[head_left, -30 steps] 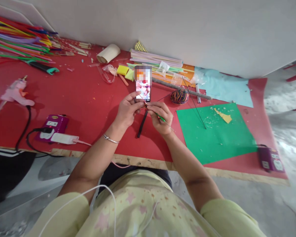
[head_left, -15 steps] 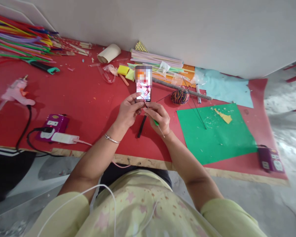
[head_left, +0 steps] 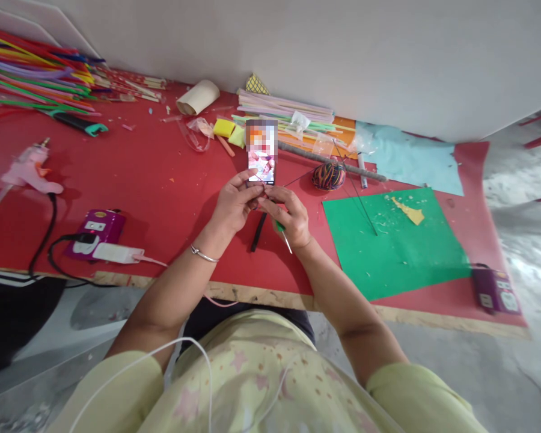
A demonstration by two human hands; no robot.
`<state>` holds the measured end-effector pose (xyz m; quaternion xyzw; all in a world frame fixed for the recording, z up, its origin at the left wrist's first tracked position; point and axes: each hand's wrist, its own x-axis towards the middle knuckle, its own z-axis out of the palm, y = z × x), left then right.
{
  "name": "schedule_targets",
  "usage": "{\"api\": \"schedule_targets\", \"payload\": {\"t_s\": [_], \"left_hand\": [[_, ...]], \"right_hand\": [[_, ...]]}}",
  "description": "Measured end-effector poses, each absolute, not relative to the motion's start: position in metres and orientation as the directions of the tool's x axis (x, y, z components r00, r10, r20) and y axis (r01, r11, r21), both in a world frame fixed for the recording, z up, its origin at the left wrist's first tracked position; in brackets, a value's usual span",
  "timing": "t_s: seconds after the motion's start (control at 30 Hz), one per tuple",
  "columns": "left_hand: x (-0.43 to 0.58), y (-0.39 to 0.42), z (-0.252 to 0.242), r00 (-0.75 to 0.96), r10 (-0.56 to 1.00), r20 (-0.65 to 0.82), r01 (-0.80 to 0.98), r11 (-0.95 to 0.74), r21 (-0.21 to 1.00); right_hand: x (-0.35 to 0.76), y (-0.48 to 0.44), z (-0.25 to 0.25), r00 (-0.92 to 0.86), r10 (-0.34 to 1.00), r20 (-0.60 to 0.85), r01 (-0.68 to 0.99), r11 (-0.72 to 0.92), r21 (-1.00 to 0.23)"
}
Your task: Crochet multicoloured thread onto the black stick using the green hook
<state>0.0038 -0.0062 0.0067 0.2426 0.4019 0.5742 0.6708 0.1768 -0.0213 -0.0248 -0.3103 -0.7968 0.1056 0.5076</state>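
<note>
Head view, the only one. Person seated at a red worktop (head_left: 162, 180), both forearms reaching forward over its near edge.

Hands: left hand (head_left: 235, 203) and right hand (head_left: 289, 218) are brought together, fingertips meeting just below the phone (head_left: 261, 150). Both are closed in a pinch on a thin wire (head_left: 279, 228). Its green-covered stretch with a pale tip sticks out under the right palm, and a bare dark strand runs from the fingertips up and right toward the ball of yarn (head_left: 328, 175). The exact pinch point is small and partly hidden by the fingers. Judgement: the two grips sit that close because so thin a wire would flex if held far apart.

Under the hands: a black strip (head_left: 256, 236) lies flat on the worktop, apart from both hands. A bangle (head_left: 202, 254) is on the left wrist.

The phone stands upright with its lit screen toward the person, probably so it can be watched while both hands are occupied.

Surroundings:
- Green sheet (head_left: 397, 246) to the right, with scraps and thin dark wires lying across its upper left corner.
- Light blue sheet (head_left: 410, 159) beyond it, near the wall.
- Pink glue gun (head_left: 27, 171) at far left, its cable trailing off the near edge.
- Purple box (head_left: 97, 227) with a white plug, near the left forearm.
- Bundle of coloured sticks (head_left: 31, 72) at the far left corner, well apart from the hands.
</note>
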Motion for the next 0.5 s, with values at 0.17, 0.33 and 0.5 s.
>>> {"api": "schedule_targets", "payload": {"t_s": [0.17, 0.33, 0.5], "left_hand": [[0.005, -0.008, 0.011, -0.02, 0.976, -0.215, -0.528, 0.172, 0.832], [0.007, -0.009, 0.013, -0.039, 0.984, -0.172, -0.503, 0.129, 0.855], [0.01, -0.009, 0.012, -0.078, 0.991, -0.11, -0.477, 0.059, 0.877]], "right_hand": [[0.173, -0.023, -0.019, -0.175, 0.627, 0.76, 0.344, 0.762, -0.549], [0.172, -0.025, -0.013, -0.159, 0.636, 0.755, 0.334, 0.754, -0.565], [0.17, -0.026, -0.011, -0.14, 0.606, 0.783, 0.311, 0.778, -0.546]]}}
